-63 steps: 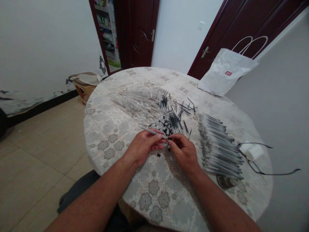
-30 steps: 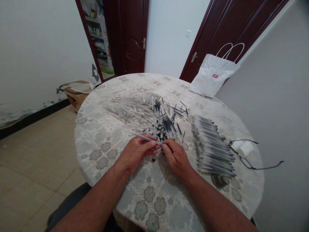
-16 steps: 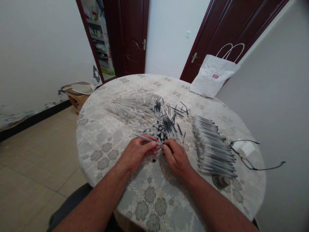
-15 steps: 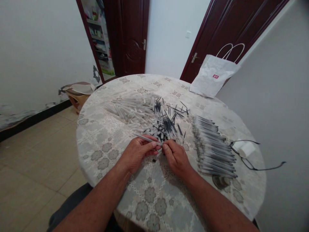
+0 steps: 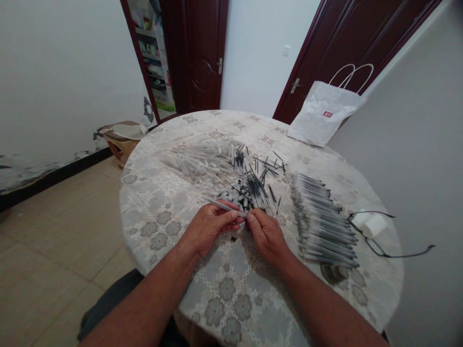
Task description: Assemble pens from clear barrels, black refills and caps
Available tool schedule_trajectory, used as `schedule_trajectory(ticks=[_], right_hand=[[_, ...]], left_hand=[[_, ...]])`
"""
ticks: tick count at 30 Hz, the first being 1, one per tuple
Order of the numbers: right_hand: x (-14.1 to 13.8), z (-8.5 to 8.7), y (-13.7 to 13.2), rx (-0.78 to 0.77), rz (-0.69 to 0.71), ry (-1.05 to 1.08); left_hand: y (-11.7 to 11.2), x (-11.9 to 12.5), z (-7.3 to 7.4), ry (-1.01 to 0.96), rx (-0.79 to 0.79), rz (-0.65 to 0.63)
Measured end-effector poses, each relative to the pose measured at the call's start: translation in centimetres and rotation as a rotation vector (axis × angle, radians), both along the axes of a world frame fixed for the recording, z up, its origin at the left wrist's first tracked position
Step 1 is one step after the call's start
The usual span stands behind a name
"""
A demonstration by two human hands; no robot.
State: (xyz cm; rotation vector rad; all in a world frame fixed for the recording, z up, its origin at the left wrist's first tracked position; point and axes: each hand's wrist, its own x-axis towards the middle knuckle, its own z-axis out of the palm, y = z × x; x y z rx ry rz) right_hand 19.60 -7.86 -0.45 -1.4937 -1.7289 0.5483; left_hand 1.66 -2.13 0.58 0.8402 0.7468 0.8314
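Note:
My left hand (image 5: 209, 225) is closed around a slim, pale pen (image 5: 218, 203), which slants from upper left down to the right. At the pen's right end, my right hand (image 5: 266, 235) pinches with thumb and fingers; the tip itself is hidden there. Just beyond my hands lie black pen refills (image 5: 256, 188) and small white and black pen parts (image 5: 237, 193). Farther left spreads a heap of whitish pen barrels (image 5: 197, 161). A stacked row of pens (image 5: 323, 221) with dark ends lies to the right of my right hand.
A patterned cloth covers the round table (image 5: 231, 294). Black-framed glasses (image 5: 374, 246) and a white wad (image 5: 374, 224) lie near its right edge, by a dark round object (image 5: 333, 272). A white paper bag (image 5: 323, 113) stands at the back right. A stool (image 5: 123, 140) is left of the table.
The whole view has shifted slightly, so everything appears a little farther right. Both hands keep nearly the same hold on the pen.

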Motion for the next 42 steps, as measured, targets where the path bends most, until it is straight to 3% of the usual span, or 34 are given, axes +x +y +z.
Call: schedule_trajectory(ticks=[9,18,25,27,31,34,38,42], right_hand=[[0.1,0.1,-0.1,0.030,-0.024,0.017],[0.2,-0.6,-0.1,-0.130,0.042,0.239],[-0.1,0.7,-0.2,0.031,0.038,0.010],[0.3,0.8,-0.2,0.055,-0.025,-0.016],[1.3,0.4,0.0,0.083,-0.188,0.054],[1.7,0.1,0.1,0.081,-0.220,0.092],[1.5,0.2,-0.1,0.078,-0.200,0.072],[1.4,0.2,-0.2,0.081,-0.184,0.037]], left_hand=[[0.1,0.0,-0.4,0.015,0.033,0.009],[0.0,0.0,0.0,0.084,0.096,0.005],[0.0,-0.7,0.8,0.416,0.452,-0.078],[0.1,-1.3,1.4,0.524,0.537,-0.100],[1.1,-3.7,1.8,0.732,0.735,-0.100],[2.3,-6.0,1.2,1.008,0.900,0.007],[3.3,-7.9,0.5,1.187,0.922,0.069],[3.4,-7.4,0.2,1.204,0.901,0.039]])
